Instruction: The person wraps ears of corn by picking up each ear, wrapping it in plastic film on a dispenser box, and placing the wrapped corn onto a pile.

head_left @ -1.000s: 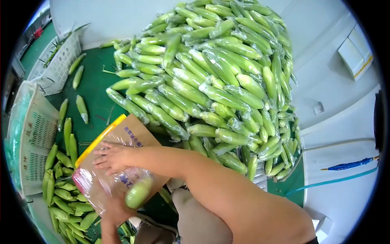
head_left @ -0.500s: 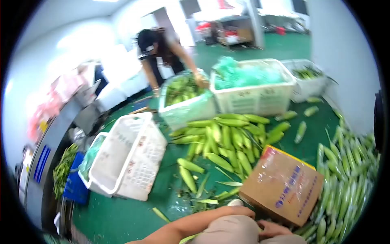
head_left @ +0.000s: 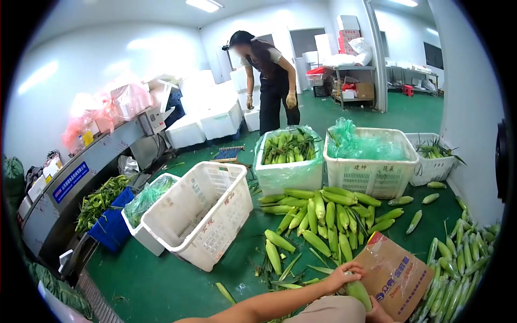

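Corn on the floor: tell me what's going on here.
The left hand grips an ear of corn, with the right hand close by its lower end, beside a cardboard box. Unwrapped ears lie heaped ahead, and film-wrapped ears are piled to the right. A gloved co-worker stands behind a lined white box of corn, arms hanging.

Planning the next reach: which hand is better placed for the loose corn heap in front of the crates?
Left, probably. The left hand, at the upper end of the held ear, is nearer the loose corn heap; the right hand sits lower, beside the cardboard box.
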Demonstrator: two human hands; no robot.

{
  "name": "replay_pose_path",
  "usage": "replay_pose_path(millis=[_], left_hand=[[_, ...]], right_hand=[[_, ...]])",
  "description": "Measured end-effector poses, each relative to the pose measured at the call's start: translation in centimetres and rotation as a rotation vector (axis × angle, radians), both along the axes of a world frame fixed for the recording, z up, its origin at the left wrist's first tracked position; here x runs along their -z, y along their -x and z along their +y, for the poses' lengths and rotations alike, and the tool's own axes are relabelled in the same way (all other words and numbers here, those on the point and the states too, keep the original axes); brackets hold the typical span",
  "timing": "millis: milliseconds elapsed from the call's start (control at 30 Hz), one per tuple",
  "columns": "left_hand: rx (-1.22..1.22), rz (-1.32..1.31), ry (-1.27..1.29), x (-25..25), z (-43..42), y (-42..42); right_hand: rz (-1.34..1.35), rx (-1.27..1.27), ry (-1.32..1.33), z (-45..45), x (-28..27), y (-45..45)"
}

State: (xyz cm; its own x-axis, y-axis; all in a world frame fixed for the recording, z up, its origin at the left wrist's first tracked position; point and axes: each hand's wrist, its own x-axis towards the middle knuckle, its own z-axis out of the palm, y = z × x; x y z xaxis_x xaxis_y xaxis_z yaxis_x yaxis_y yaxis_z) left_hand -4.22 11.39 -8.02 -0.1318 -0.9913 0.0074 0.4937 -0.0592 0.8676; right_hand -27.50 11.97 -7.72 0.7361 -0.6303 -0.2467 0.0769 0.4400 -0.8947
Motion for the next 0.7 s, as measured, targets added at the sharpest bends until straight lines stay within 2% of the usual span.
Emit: replay_pose_path(millis=[33, 133, 200, 333, 367, 400, 467, 600, 667, 700], left_hand=[[0.123, 0.227, -0.032, -0.1, 0.1, 0.7], [0.236, 0.224, 0.014, -4.0, -0.8, 2.6], [0.21, 0.095, 0.097, -6.1, -2.6, 3.6], [0.1, -0.047, 0.3, -17.9, -2.2, 6.8], [0.088, -0.096, 0.352, -19.4, -1.6, 7.6], [0.033, -0.267, 0.592, -19.5, -2.0, 8.9], [0.274, -0.402, 0.862, -19.6, -2.1, 11.4], [0.486, -0.498, 1.557, -20.2, -2.1, 14.7], [0.507, -0.426, 1.719, -18.9, -2.6, 16.4], [0.537, -0.418, 1.681, -17.8, -2.5, 16.8]], right_hand=[[-0.069, 0.028, -0.039, 0.0, 0.4, 0.1], [-0.29, 0.104, -0.143, -0.3, 0.7, 0.6], [-0.425, 0.138, -0.196, -0.7, 1.0, 1.5], [-0.704, 0.258, -0.19, -2.5, 2.0, 5.4], [-0.729, 0.38, -0.149, -3.2, 2.4, 5.5], [-0.746, 0.502, -0.104, -3.9, 2.3, 5.4], [-0.753, 0.624, -0.122, -3.6, 1.6, 7.8], [-0.839, 0.632, -0.106, -1.1, -1.1, 10.6], [-0.916, 0.61, -0.082, 1.4, -2.8, 12.1], [-0.969, 0.587, -0.065, 2.6, -3.6, 13.0]])
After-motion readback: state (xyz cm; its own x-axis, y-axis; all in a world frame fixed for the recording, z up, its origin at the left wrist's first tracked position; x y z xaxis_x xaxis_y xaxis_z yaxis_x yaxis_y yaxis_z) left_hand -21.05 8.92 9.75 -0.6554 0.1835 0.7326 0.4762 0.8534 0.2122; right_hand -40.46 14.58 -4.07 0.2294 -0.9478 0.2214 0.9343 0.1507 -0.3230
